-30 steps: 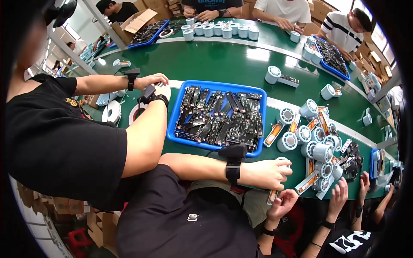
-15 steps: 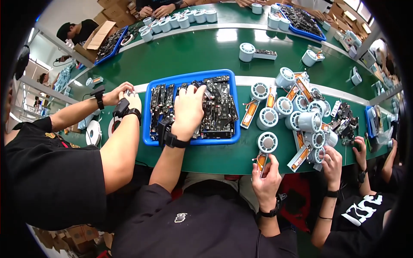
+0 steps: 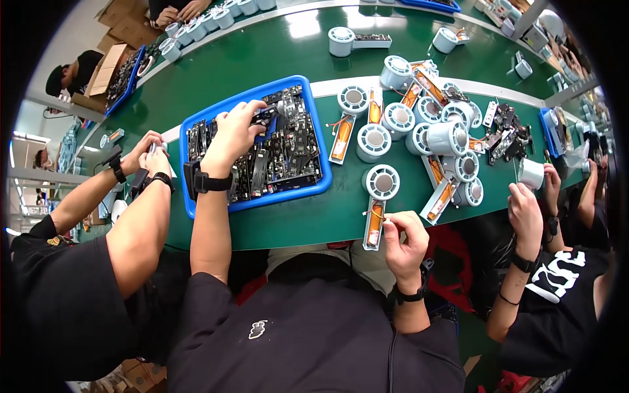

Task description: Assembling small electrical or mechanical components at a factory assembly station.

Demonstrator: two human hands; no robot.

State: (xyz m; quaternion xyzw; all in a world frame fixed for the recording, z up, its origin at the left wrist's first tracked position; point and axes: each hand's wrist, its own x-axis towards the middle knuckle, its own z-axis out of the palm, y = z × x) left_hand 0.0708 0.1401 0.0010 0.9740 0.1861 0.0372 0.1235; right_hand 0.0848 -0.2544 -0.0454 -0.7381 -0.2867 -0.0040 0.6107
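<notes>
My left hand [image 3: 229,134] reaches over a blue tray [image 3: 262,204] full of black circuit boards [image 3: 288,154]. Its thumb and fingers close on one small circuit board [image 3: 265,119] at the tray's far side. On the table before me lies a light-blue handheld fan [image 3: 382,182], its round head away from me. Its handle is uncovered, showing an orange battery [image 3: 374,223]. My right hand [image 3: 406,243], beside the handle, pinches the end of the fan's thin wire [image 3: 384,219] between thumb and forefinger.
Several open fans [image 3: 452,137] are heaped right of the tray, near a pile of black boards [image 3: 508,131]. A co-worker's forearms [image 3: 141,219] are close on my left. Another co-worker's hand [image 3: 525,213] on my right holds a light-blue fan head [image 3: 531,173].
My left hand has taken hold of a board among those in the tray. My right hand has let go of the handle and pinches its wire. The view has shifted.
</notes>
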